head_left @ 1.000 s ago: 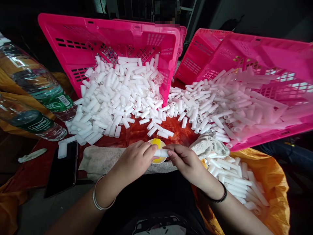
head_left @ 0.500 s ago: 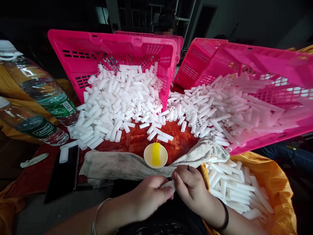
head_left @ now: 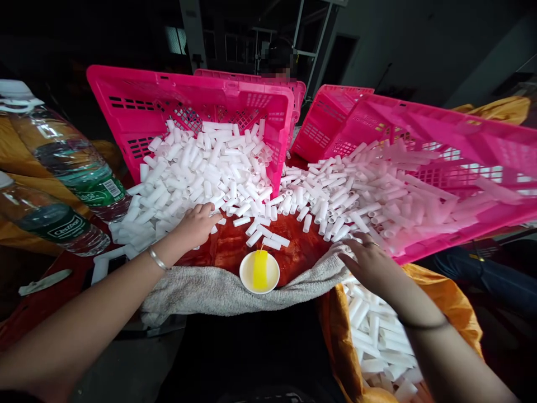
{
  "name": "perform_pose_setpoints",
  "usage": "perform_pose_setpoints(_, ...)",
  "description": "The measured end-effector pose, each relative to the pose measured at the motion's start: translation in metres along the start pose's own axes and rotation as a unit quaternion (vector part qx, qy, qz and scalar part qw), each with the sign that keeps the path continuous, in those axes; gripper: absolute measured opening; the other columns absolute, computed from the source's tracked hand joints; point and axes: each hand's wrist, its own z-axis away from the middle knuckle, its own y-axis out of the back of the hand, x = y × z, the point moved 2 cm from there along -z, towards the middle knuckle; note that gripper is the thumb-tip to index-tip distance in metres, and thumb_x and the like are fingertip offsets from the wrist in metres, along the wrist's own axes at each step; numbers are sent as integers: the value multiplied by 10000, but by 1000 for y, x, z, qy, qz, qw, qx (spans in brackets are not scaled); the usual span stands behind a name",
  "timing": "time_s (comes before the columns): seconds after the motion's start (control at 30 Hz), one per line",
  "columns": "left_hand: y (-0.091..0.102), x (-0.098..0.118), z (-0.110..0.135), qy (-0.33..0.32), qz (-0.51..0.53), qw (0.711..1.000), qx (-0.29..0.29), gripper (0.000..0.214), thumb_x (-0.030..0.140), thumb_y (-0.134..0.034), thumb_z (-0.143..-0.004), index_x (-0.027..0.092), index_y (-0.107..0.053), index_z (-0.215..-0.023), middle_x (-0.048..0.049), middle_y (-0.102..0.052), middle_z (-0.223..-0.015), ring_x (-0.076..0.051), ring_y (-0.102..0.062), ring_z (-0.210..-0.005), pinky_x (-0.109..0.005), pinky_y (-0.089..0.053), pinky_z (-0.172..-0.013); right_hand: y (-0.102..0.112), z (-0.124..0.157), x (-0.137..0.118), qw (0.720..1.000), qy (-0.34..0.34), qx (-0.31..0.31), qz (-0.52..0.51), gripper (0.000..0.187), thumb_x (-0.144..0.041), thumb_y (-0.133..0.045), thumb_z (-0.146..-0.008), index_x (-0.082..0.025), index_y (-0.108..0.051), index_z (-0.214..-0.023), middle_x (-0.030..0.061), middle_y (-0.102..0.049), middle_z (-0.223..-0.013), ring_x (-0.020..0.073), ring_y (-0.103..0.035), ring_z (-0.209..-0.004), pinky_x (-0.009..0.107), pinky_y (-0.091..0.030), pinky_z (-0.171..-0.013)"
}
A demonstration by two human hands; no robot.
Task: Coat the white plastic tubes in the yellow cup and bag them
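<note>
My left hand point(head_left: 196, 225) reaches over the front of the left pile of short white plastic tubes point(head_left: 210, 162), fingers stretched out and touching tubes at its edge. My right hand point(head_left: 371, 263) is at the front of the right pile of longer white tubes point(head_left: 335, 190), above the end of a grey towel point(head_left: 201, 291). Its fingers are apart, with the tips partly hidden among the tubes. Between the hands stands a small white bowl point(head_left: 272, 274) with a yellow strip point(head_left: 260, 270) lying across it. A few loose short tubes point(head_left: 254, 238) lie just behind the bowl.
Two pink crates point(head_left: 193, 84) point(head_left: 419, 112) lie tipped behind the piles. Large water bottles point(head_left: 98, 184) point(head_left: 62, 226) lean at the left. An orange sack point(head_left: 453, 302) holding white tubes is at my right. A person sits behind the crates.
My hands were together at my lap around a white tube. They have parted, the left moving forward to the left pile and the right to the right pile. The tube is out of sight.
</note>
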Motion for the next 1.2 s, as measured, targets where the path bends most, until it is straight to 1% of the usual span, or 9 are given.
perform_pose_setpoints(0.13,-7,-6,-12,-31,10,999,-33,334,21,-520,-772,219,-724,-947,-119,-564,-1048,-312,-528,-1069,-440,-462,-911,-42,-80,-32,997,-10,-56,44,366,-104,-427,-922,-98,-622,-1232,246,-615,-1215,309,-632,-1035,428,-493,-879)
perform_pose_setpoints(0.27,3,17,1,-47,70,996,-13,231,102,-509,-832,199,-657,-980,-86,-566,-1028,-249,-560,-981,-379,-473,-881,-61,-109,-41,997,38,-69,20,310,-102,-449,-938,-146,-667,-1154,217,-587,-1322,345,-530,-1225,512,-402,-1022)
perform_pose_setpoints(0.43,5,42,45,42,257,966,-6,144,285,-555,-874,205,-517,-988,-4,-591,-889,-160,-571,-724,-285,-495,-671,-60,-78,-51,989,86,-71,-98,353,-185,-389,-1012,-111,-536,-1324,185,-649,-1221,251,-651,-1022,399,-521,-905)
perform_pose_setpoints(0.6,-15,58,80,-3,192,979,-67,378,39,-440,-843,191,-535,-1175,-97,-583,-1164,-234,-607,-1075,-383,-512,-924,-48,-23,-94,909,179,6,-376,396,-280,-362,-1041,-197,-507,-1401,129,-654,-1129,228,-655,-1007,397,-567,-883)
perform_pose_setpoints(0.73,-17,63,80,48,109,990,-79,378,-40,-399,-771,135,-608,-1032,-145,-573,-1064,-287,-611,-1016,-468,-526,-904,-52,1,-125,893,188,-19,-408,460,-257,-431,-1021,-224,-432,-1479,148,-643,-1207,245,-646,-1110,428,-568,-944)
perform_pose_setpoints(0.83,-10,73,73,14,166,984,-65,205,177,-487,-911,161,-573,-1096,-146,-575,-1164,-299,-596,-1107,-486,-528,-945,-54,5,-138,896,182,-8,-405,446,-244,-500,-994,-227,-481,-1440,153,-658,-1199,261,-664,-1099,443,-584,-933)
perform_pose_setpoints(0.9,-10,82,71,-34,238,968,-69,455,479,-624,-886,194,-513,-1222,-155,-535,-1323,-314,-559,-1227,-469,-530,-979,-53,4,-143,899,194,10,-392,376,-214,-507,-986,-234,-570,-1355,149,-664,-1174,264,-672,-1076,442,-597,-910)
perform_pose_setpoints(1.0,-19,97,72,-75,288,953,-56,969,728,-799,-574,183,-464,-1300,-225,-443,-1465,-398,-470,-1345,-530,-497,-1037,-49,3,-145,897,219,25,-382,309,-177,-489,-983,-240,-652,-1239,134,-658,-1127,249,-668,-1060,421,-604,-886)
perform_pose_setpoints(1.2,-40,112,72,-50,295,953,37,946,473,-929,-539,171,-469,-1308,-209,-582,-1341,-382,-565,-1255,-557,-472,-1055,-46,1,-139,890,177,-20,-420,310,-231,-544,-978,-217,-612,-1280,128,-658,-1100,244,-672,-1034,411,-598,-886)
